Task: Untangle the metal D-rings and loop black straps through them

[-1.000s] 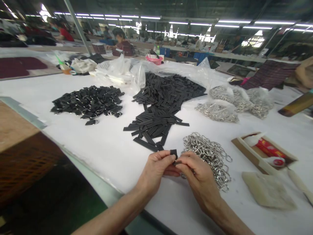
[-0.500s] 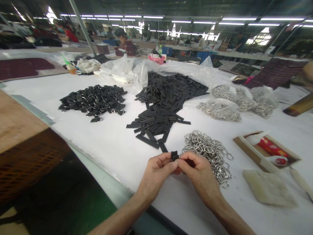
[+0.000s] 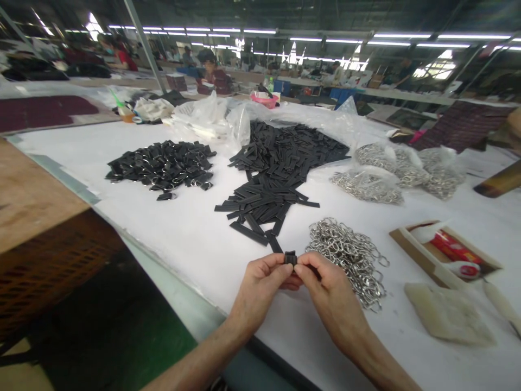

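My left hand (image 3: 262, 288) and my right hand (image 3: 329, 296) meet near the table's front edge, both pinched on one small folded black strap (image 3: 290, 258) held between the fingertips. Just behind the hands lies a big pile of flat black straps (image 3: 280, 171). A heap of loose metal rings (image 3: 348, 255) sits right beside my right hand. Farther left is a pile of black strap loops with metal rings (image 3: 163, 168) fitted on them.
Clear bags of metal rings (image 3: 391, 174) lie at the back right. A cardboard box (image 3: 442, 252) with a red tube and a pale cloth (image 3: 445, 315) sit at the right. Plastic bags (image 3: 207, 117) lie behind. A wooden bench (image 3: 36, 201) stands left. Other people work at far tables.
The black strap's free end has been folded down, so less of it sticks up between my fingertips. Both hands stay in the same spot; the view has shifted slightly to the left.
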Motion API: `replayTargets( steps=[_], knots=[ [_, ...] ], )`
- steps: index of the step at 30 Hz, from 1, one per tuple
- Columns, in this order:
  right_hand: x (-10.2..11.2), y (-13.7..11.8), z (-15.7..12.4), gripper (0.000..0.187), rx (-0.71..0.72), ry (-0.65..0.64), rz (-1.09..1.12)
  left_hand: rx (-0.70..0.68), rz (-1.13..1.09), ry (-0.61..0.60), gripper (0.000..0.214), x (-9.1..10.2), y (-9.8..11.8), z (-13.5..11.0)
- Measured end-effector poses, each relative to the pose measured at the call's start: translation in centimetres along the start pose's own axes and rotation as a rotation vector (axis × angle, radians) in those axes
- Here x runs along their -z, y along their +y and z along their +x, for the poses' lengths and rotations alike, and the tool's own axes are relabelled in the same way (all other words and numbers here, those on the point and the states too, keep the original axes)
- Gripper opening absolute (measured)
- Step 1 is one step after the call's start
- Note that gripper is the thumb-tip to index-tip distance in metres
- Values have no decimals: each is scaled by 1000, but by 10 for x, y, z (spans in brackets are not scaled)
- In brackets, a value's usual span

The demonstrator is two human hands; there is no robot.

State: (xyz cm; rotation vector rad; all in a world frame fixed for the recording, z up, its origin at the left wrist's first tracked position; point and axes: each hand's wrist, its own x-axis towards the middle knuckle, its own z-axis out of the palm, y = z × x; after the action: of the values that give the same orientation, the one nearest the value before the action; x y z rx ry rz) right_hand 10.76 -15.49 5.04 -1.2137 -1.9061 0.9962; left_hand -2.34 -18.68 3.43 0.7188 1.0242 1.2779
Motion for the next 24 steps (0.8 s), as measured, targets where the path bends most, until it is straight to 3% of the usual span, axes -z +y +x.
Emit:
replayTargets(
  steps=[7, 11, 24],
  knots=[
    [3, 1, 4, 8, -123, 27, 47, -13, 51, -12, 20, -3, 1, 1],
    [6, 0, 6, 15, -129, 23, 119, -47, 111, -3, 19, -5, 3, 1],
    [10, 2, 10, 7, -173, -1, 301, -59, 283, 19, 19, -12, 8, 5]
  ],
)
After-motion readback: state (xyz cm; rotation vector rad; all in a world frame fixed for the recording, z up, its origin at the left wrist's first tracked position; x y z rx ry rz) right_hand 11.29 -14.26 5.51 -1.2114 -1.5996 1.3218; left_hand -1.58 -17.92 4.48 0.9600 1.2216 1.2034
